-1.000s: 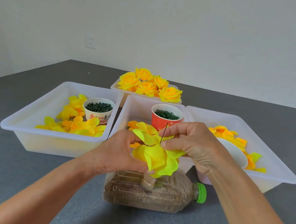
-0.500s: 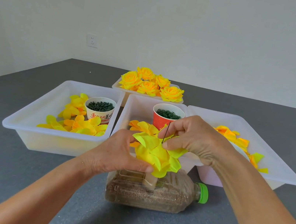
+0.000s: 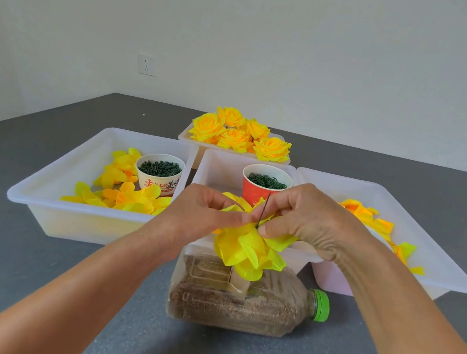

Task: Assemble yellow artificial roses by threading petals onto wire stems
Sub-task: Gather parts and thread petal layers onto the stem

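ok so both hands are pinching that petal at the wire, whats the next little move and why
Probably slide the petal down the wire stem onto the yellow bloom: both hands pinch it at the wire, and bare wire shows above.

— How many tubs?
— Four white ones: left [image 3: 47, 202], middle [image 3: 212, 167], right [image 3: 428, 253], and one behind [image 3: 185, 138] at centre frame.
— Cups?
— Two: a white cup [image 3: 159, 176] and a red cup [image 3: 254, 194].
— Finished roses?
— Five showing [image 3: 240, 135].
— Anything else?
— One bottle [image 3: 239, 303], one wire [image 3: 263, 210], two hands: left [image 3: 204, 218], right [image 3: 314, 220].
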Demonstrator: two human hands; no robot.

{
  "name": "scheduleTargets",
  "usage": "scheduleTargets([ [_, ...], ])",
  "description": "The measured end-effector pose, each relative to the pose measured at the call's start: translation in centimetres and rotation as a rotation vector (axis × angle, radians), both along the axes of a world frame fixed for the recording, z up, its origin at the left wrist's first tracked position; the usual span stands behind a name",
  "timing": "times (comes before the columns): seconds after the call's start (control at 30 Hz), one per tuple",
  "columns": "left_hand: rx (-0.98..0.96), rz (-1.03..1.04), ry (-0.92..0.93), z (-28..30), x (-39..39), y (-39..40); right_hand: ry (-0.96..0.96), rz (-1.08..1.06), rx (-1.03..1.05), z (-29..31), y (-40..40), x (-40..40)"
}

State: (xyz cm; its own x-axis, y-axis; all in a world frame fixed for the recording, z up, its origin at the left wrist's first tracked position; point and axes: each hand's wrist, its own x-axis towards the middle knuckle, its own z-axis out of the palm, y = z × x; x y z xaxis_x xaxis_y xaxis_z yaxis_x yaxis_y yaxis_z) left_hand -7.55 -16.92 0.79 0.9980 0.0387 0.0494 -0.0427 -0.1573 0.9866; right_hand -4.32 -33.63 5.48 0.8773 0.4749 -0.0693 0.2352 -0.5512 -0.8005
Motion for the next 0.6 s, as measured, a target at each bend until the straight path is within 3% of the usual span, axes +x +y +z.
scheduleTargets([
  [0.4, 0.106, 0.006, 0.054, -0.6, 0.6, -0.4, 0.072, -0.05, 0.065, -1.2, -0.1, -0.1],
  [0.6, 0.283, 0.038, -0.093, -0.3, 0.3, -0.6, 0.112, -0.094, 0.168, -2.3, -0.5, -0.5],
])
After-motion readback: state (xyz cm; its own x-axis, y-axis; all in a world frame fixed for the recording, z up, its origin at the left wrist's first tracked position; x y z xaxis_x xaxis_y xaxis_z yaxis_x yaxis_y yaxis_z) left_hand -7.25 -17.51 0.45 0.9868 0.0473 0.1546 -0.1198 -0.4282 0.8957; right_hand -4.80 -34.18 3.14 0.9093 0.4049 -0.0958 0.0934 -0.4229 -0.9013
